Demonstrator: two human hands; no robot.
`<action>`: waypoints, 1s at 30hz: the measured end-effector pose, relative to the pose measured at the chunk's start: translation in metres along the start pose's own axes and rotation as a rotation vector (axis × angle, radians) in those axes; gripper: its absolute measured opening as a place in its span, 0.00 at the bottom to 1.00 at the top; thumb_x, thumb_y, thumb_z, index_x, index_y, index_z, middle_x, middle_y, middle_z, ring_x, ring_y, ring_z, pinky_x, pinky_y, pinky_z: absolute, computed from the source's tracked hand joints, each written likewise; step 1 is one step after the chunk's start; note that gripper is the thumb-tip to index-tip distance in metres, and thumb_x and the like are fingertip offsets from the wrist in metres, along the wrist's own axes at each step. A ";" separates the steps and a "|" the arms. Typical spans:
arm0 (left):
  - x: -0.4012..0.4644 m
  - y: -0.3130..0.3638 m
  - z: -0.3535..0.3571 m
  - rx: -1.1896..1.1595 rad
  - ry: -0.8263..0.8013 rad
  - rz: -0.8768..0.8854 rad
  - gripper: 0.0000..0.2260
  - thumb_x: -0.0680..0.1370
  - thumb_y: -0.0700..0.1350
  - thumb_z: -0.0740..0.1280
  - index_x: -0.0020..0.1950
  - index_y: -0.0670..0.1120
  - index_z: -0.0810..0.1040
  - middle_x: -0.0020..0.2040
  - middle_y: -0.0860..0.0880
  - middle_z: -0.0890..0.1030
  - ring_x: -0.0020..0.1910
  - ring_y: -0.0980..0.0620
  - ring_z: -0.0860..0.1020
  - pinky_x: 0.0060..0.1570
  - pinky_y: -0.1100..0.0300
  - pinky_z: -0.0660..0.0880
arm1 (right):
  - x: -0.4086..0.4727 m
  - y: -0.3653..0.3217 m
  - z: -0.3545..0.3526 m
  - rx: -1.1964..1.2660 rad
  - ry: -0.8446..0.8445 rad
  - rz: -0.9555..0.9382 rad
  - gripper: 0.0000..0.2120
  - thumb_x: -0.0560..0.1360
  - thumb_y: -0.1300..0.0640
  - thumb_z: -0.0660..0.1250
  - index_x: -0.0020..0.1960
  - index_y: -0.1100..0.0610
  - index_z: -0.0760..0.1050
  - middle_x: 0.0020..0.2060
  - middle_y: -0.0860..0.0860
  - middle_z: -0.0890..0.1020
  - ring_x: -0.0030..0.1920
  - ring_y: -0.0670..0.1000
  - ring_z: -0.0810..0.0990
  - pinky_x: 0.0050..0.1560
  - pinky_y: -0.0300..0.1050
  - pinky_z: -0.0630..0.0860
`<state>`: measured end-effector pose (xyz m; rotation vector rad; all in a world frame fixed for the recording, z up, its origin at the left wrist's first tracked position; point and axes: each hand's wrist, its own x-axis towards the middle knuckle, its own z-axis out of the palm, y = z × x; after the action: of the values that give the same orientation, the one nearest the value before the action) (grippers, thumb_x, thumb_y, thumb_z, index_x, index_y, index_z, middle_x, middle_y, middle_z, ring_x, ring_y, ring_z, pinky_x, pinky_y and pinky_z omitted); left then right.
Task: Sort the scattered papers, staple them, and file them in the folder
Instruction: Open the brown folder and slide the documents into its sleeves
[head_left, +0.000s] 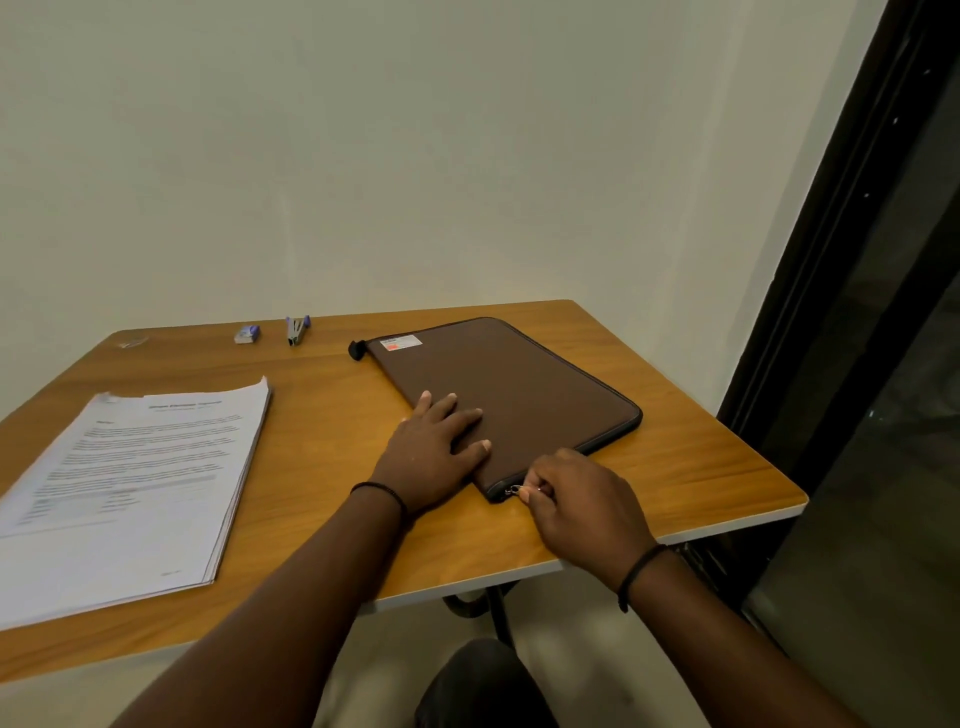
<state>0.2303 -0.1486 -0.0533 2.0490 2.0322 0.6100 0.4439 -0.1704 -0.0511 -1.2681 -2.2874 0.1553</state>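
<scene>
Both hands work the folder (511, 395): the left hand (431, 452) presses flat on it, the right hand (576, 499) pinches the zipper pull (514, 489). If the flat hand lifts, I judge the folder could skid and the zip jam.

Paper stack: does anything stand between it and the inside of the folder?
Yes. The brown folder looks zipped shut; the right hand pinches its zipper pull at the near corner. The paper stack lies apart, with bare table between.

Dim, soft light; wide-angle edge distortion
</scene>
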 end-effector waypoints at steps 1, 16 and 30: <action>-0.004 0.000 0.000 0.010 0.036 0.030 0.25 0.81 0.62 0.58 0.77 0.59 0.64 0.81 0.51 0.58 0.80 0.45 0.48 0.77 0.40 0.53 | -0.002 0.000 0.002 0.018 0.005 0.016 0.06 0.78 0.49 0.65 0.43 0.47 0.76 0.41 0.43 0.75 0.39 0.43 0.74 0.37 0.38 0.68; -0.036 0.010 -0.006 0.224 -0.033 0.164 0.35 0.74 0.65 0.63 0.79 0.57 0.61 0.81 0.50 0.58 0.80 0.44 0.51 0.73 0.48 0.64 | -0.001 -0.005 0.002 0.017 -0.009 0.104 0.05 0.79 0.49 0.66 0.45 0.46 0.78 0.43 0.43 0.76 0.41 0.44 0.74 0.39 0.41 0.67; -0.049 0.003 -0.008 0.295 0.287 0.229 0.15 0.69 0.42 0.71 0.55 0.50 0.82 0.60 0.48 0.82 0.66 0.44 0.76 0.62 0.45 0.71 | 0.016 -0.004 0.008 0.091 -0.010 0.194 0.09 0.79 0.50 0.66 0.40 0.50 0.78 0.38 0.44 0.81 0.39 0.45 0.77 0.36 0.41 0.71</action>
<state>0.2309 -0.1988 -0.0520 2.5192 2.1672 0.7179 0.4302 -0.1581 -0.0509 -1.4416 -2.1370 0.3304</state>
